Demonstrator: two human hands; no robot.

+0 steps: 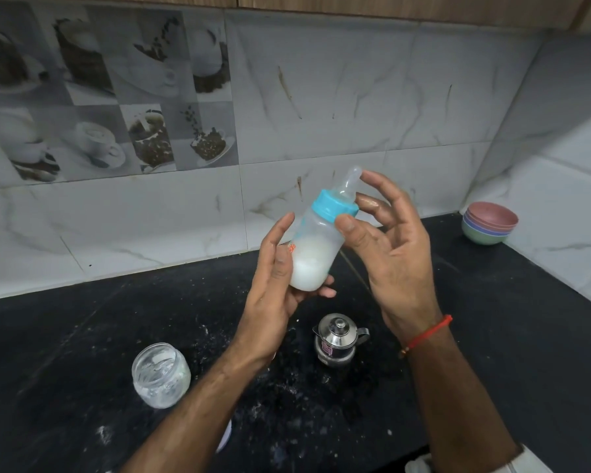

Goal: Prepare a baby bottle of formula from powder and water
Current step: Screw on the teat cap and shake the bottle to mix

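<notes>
Nearest the person: a bit of white sleeve [522, 464] at the bottom edge, and a white round edge [226, 435] poking out from under the left forearm, can't tell what it is.

Black counter [65, 353], speckled with spilled white powder around the middle. Clear jar [160, 374] stands on it left of the left forearm, lid off, white residue on the inside walls. Small steel pot [337, 339] with knobbed lid and side handle sits on the counter below the hands, lid on.

Red thread bracelet [430, 332] on the right wrist.

Both hands raised above the counter. Left hand [277, 285] cups the baby bottle [316, 249] from below and the side, fingers curled under the base, thumb up along the left wall. It carries the bottle. Right hand [393, 247] is mostly open, fingers spread; thumb tip presses the blue collar ring [335, 206], one fingertip close by the clear teat [350, 180], the other fingers clear of the bottle.

Bottle is tilted, teat pointing up and right. White liquid fills roughly the lower half. Collar and teat are on.

Further back, in the right corner of the counter: stack of coloured bowls [489, 222], pink on top, green at the bottom. Behind everything, marble-look tiled wall [321, 114], with coffee-print tiles [106, 93] on the left.
</notes>
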